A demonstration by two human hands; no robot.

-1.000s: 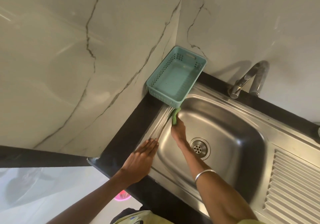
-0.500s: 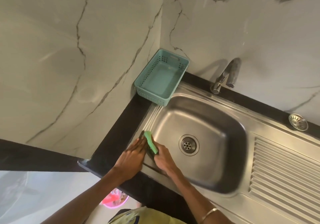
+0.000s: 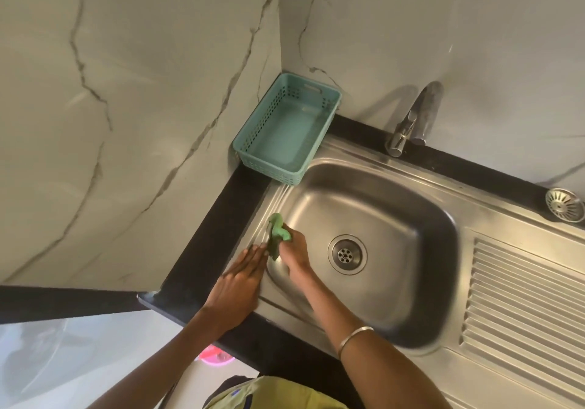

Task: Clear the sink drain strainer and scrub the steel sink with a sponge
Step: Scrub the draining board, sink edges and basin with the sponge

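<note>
My right hand grips the green sponge, fingers curled round it, pressing it on the ribbed left rim of the sink, right at the lip of the basin. A sec ago the sponge was up at the far end of this rim, just under the teal basket; half a sec ago I'd dragged it back down next to my left hand, and now it's nudged a bit fwd again. So I'm running strokes up & down the rim, not parked in one spot.

Left hand is flat, fingers straight and together, palm down across the black counter edge and the rim, holding nothing. It's hardly shifted through all this, fingertips just beside the sponge. It's prob. my brace.

What that means, as I judge it: the left rim is getting its passes, but the basin, the far rim by the tap and the ribbed draining board at right look like they're next, can't tell from here if they've been scrubbed. The strainer is out of the drain, sitting on the back ledge at far right, well apart from my hands. The drain hole shows open w/ only its fixed grid, so the strainer part seems at least lifted; whether it's cleaned I can't tell, too small. Basket looks empty. Watch: sponge is bunched up, edge-on, so less face on the steel.
</note>
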